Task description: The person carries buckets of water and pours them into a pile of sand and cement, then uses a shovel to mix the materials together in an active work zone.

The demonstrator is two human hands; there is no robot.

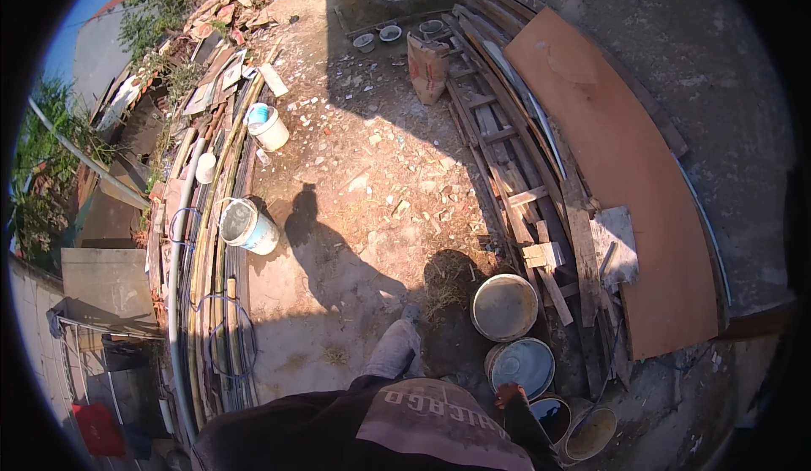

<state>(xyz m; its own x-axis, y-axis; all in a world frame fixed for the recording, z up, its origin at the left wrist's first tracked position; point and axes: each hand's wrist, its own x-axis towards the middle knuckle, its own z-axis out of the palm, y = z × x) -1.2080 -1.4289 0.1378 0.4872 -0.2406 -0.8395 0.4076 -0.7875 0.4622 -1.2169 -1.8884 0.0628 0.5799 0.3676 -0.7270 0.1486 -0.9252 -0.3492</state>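
Note:
My right hand (509, 395) hangs low, at the near rim of a bucket (522, 368) that holds pale, greyish liquid. It shows small and reddish, partly in shade, and I cannot make out its fingers or whether it touches the rim. Just beyond stands a wider bucket (504, 306) with a grey, dried-looking inside. Beside my right forearm are a bucket with dark contents (551, 419) and a tilted tan one (591, 434). My left hand is out of sight; only the dark sleeve and shirt show on that side.
Rubble-strewn ground (380, 184) runs ahead. On the left lie long poles (211, 277), with a white bucket (250, 226) and a smaller pail (269, 130) beside them. Timber planks (507, 146), a large plywood sheet (608, 167) and a paper sack (427, 70) line the right wall.

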